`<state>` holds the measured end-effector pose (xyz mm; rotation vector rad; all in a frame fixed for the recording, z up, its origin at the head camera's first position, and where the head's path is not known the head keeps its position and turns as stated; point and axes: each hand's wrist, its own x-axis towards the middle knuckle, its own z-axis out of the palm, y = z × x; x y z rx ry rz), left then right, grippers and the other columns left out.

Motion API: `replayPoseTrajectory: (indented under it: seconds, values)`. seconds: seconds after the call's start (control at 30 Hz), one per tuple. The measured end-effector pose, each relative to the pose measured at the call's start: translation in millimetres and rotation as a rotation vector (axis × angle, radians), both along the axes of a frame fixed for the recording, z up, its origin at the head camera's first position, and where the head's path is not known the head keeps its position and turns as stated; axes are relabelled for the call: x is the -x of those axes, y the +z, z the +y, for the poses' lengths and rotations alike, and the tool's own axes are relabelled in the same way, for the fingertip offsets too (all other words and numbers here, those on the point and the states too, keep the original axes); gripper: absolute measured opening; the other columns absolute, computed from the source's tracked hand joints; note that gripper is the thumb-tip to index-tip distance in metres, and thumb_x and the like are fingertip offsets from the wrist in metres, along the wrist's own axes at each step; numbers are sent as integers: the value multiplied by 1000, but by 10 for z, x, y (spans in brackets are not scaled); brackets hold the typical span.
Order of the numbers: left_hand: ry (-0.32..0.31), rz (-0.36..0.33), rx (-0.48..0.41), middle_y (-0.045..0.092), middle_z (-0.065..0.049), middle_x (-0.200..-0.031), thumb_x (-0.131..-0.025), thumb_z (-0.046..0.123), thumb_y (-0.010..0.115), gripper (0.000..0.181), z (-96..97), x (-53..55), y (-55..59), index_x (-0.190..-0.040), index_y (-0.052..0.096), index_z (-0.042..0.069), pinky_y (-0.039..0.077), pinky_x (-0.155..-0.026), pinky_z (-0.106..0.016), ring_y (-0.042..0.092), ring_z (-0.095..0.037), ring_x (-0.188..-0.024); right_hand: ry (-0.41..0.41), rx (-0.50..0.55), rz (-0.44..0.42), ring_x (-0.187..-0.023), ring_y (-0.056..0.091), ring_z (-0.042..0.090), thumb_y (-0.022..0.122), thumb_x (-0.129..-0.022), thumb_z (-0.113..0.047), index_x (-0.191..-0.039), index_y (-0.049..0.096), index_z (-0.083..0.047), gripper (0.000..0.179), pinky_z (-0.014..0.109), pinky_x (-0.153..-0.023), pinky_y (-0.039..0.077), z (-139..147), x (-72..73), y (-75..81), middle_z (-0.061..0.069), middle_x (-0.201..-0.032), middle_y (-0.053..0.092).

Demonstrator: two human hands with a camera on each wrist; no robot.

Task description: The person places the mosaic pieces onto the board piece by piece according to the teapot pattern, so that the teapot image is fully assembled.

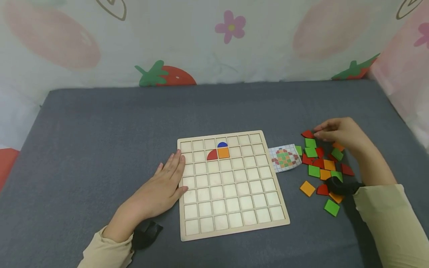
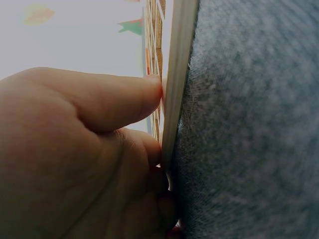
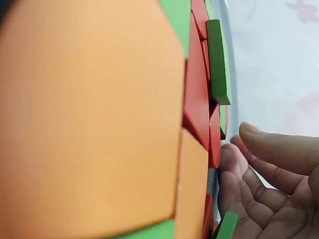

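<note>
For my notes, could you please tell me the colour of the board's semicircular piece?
The semicircular piece is blue; the head view shows it best.

We see a dark grey cloth surface (image 1: pixel 100 126) that meets a pale printed backdrop (image 1: pixel 187 33) behind it. On the backdrop we make out a yellow-centred pink flower (image 1: pixel 230 27) above and to the right of a red strawberry (image 1: pixel 177 76), while pinker fabric (image 1: pixel 402 70) hangs at the right.

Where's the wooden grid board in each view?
Head: wooden grid board, just below and right of centre.
Left wrist: edge-on, its pale side running steeply down from the top, just right of centre.
Right wrist: not in it.
Shared landmark: white printed backdrop (head, top; left wrist, upper left; right wrist, upper right).
</note>
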<state>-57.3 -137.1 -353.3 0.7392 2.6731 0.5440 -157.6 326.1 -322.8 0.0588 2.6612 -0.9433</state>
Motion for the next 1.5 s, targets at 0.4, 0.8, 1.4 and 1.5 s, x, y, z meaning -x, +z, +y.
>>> replayPoseTrajectory:
  seconds: [0.4, 0.8, 1.4, 1.5]
  values:
    - [-4, 6, -10, -2, -20, -156, -100, 25, 46, 70, -10, 0, 40, -148, 7, -6, 11, -111, -55, 2, -35, -142, 44, -95, 16, -86, 54, 26, 68, -88, -31, -106, 63, 6, 41, 32, -68, 45, -112, 96, 7, 9, -92, 66]
    - [3, -18, -8, -3, -20, -156, -100, 25, 47, 71, -24, -12, 47, -148, 7, -6, 11, -111, -54, 2, -35, -142, 117, -116, 50, -75, 58, 23, 71, -85, -13, -95, 63, 2, 19, 33, -65, 45, -261, 128, 40, 5, -80, 68]
    - [2, 12, -18, 0, -21, -155, -99, 25, 47, 70, -4, -18, 20, -148, 9, -7, 12, -110, -56, 4, -35, -142, 151, -61, 141, -84, 57, 22, 62, -93, -19, -100, 59, 3, 23, 28, -69, 46, -271, 65, 77, 14, -95, 65]
    - [-3, 20, -28, 1, -21, -155, -100, 25, 47, 69, -7, -17, 15, -148, 9, -7, 13, -110, -57, 5, -36, -142, 136, -14, 150, -84, 57, 18, 58, -95, -19, -103, 56, 2, 22, 29, -70, 47, -297, 45, 102, 14, -98, 63]
